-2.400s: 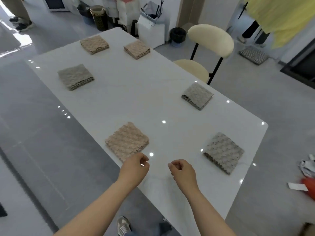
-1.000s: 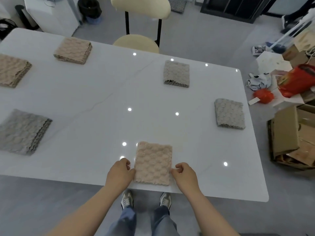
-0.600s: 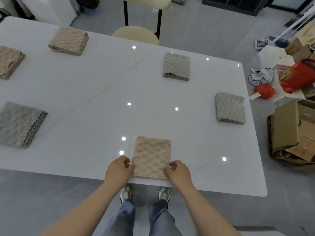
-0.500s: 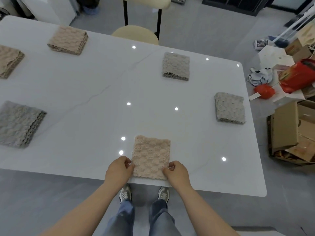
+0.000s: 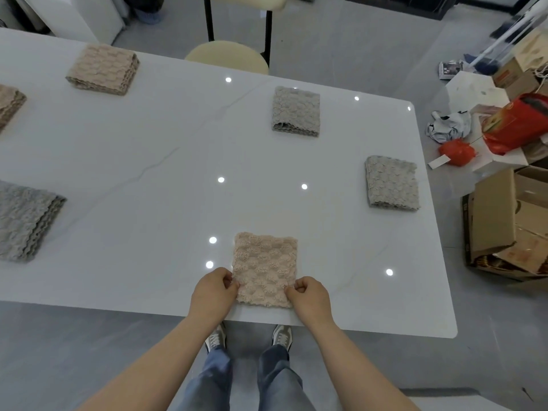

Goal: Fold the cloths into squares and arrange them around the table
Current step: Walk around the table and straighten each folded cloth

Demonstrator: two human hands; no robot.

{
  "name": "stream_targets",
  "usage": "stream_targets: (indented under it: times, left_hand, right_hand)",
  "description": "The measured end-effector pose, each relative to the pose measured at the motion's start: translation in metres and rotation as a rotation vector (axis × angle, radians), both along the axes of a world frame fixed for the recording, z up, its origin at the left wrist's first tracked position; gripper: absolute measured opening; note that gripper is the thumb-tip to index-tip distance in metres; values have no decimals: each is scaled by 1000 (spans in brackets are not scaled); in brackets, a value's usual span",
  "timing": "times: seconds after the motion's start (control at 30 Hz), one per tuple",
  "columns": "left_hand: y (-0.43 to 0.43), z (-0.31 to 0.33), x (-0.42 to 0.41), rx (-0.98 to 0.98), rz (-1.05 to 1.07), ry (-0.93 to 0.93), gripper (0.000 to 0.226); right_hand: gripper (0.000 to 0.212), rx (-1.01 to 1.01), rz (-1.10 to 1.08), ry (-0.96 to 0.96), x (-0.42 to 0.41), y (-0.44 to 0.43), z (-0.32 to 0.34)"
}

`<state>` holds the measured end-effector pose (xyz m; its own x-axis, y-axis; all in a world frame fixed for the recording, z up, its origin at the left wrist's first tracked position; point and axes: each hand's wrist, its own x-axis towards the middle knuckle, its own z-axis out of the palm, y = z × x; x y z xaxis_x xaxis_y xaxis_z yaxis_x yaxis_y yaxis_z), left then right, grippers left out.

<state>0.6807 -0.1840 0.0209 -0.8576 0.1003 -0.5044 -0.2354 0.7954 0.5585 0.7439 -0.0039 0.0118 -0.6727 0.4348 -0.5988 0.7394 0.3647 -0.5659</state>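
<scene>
Folded pink cloth (image 5: 265,268) sits at 6 o'c on the white table (image 5: 148,161), just inside the near edge, dead ahead of the person. Left hand (image 5: 213,293) is on the cloth's 8 o'c cnr, fingers curled, thumb and fingertips pinching the side edge. Right hand (image 5: 310,295) mirrors it at the 4 o'c cnr, fingers tucked in, nipping that edge too. Can't tell if either pinch reaches the bottom layer.

Round the tabletop:
- far grey square (image 5: 296,111) at 1 o'c
- right-end grey square (image 5: 391,182) at 3 o'c
- left grey square (image 5: 23,218) at 9 o'c
- far pink square (image 5: 103,68) at 11 o'c
- a cut-off pink square (image 5: 9,105) at 10 o'c

All are folded and well apart. So this reads as a final squaring-up, w/ the task approx. done.

Now the handling. The bubbly, plush pile looks soft and light w/ no stiffness, so it will prob. sag the instant it's lifted by one point. It's not fragile. The folded layers look thick, so a top-only grab would prob. peel the stack open or shear it out of square. The glossy top looks slick, so expect the cloth to slide w/ a small nudge rather than needing a lift.

Best hold is about where the hands are now: both near cnrs, thumb on top and fingers under every layer, pulling evenly. Flat palms against the two side edges would also work for truing it up.
</scene>
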Motion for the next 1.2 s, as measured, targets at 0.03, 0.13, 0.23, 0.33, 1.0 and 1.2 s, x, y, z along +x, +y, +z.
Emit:
stream_targets:
  times: [0.03,0.13,0.23,0.33,1.0,1.2]
  left_hand:
    - [3,0,0,3,-4,4,7]
    - [12,-1,0,12,-15,2,6]
    - [20,-3,-1,24,-21,2,6]
    - [28,-4,-2,26,-31,10,6]
    - [48,-9,-8,28,-23,-1,3]
    - [47,-9,-9,44,-16,-14,4]
  right_hand:
    - [12,0,-4,4,0,3,0]
    - [12,1,-20,8,1,13,0]
    - [17,-3,-31,14,2,21,-1]
    - [18,-6,-40,17,3,29,-1]
    - [17,-14,-96,19,-2,46,-3]
    - [13,-15,-108,26,-2,46,-3]
